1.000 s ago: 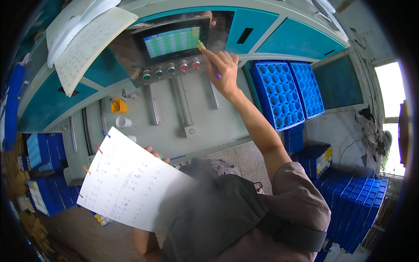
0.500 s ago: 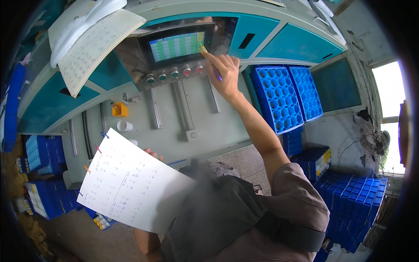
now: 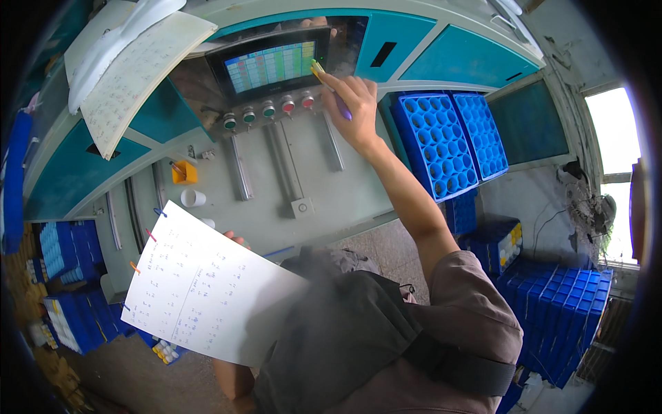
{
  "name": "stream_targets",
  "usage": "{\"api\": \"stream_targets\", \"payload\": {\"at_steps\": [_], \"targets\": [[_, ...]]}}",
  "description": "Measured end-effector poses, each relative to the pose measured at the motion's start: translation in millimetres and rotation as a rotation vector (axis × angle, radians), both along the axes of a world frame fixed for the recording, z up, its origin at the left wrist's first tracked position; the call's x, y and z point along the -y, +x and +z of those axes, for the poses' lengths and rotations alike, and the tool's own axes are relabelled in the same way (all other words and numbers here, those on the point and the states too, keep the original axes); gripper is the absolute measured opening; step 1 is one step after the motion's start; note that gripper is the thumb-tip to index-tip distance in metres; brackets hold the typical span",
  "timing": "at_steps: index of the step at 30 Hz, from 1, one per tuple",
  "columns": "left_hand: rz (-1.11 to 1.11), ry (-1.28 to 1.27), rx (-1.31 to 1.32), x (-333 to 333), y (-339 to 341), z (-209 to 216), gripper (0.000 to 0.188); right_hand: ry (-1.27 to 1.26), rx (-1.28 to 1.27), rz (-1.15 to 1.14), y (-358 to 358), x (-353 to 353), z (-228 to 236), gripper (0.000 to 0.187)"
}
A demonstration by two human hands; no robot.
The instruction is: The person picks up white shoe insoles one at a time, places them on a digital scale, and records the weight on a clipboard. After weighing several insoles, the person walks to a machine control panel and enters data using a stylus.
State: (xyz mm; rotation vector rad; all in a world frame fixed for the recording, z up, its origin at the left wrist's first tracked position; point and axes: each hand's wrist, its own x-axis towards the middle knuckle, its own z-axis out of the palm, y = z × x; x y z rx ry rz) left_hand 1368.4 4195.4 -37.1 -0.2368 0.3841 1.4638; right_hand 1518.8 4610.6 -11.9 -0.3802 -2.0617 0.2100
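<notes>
My right hand [image 3: 352, 107] is closed around a slim pen [image 3: 318, 69], yellow at the front and purple at the back end. Its yellow tip is at the right edge of a touchscreen [image 3: 272, 67] that shows a coloured table; whether it touches the glass I cannot tell. Below, my left hand [image 3: 236, 239] holds up a white sheet [image 3: 200, 283] with handwritten columns and coloured tabs along its left edge. Only a few fingertips show past the sheet's upper edge; the rest of that hand is hidden behind it.
Under the screen runs a row of green and red knobs [image 3: 268, 111]. A yellow box [image 3: 183, 172] and a white cup [image 3: 193, 199] stand on the metal worktop. Blue tube trays [image 3: 436, 141] are at the right. An open notebook [image 3: 141, 76] hangs over the upper left.
The view has shifted slightly. The pen still meets the screen's right edge, and some left columns of the displayed table now look reddish. My left hand keeps the sheet in nearly the same place.
</notes>
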Motion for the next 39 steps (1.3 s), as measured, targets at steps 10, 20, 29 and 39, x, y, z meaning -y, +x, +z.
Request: {"api": "stream_targets", "payload": {"at_steps": [10, 20, 29, 39], "targets": [[-0.005, 0.016, 0.074, -11, 5, 7, 0.088, -0.656, 0.797, 0.503, 100, 63, -62, 0.028], [-0.135, 0.141, 0.159, -43, 7, -8, 0.087, -1.614, 1.737, 0.509, 259, 133, -67, 0.057], [-0.257, 0.221, 0.209, -68, 1, -13, 0.086, -2.397, 1.323, 0.169, 243, 175, -70, 0.07], [-0.257, 0.376, 0.222, -57, 4, -15, 0.086, -2.365, 1.382, 0.053, 219, 166, -44, 0.06]]}}
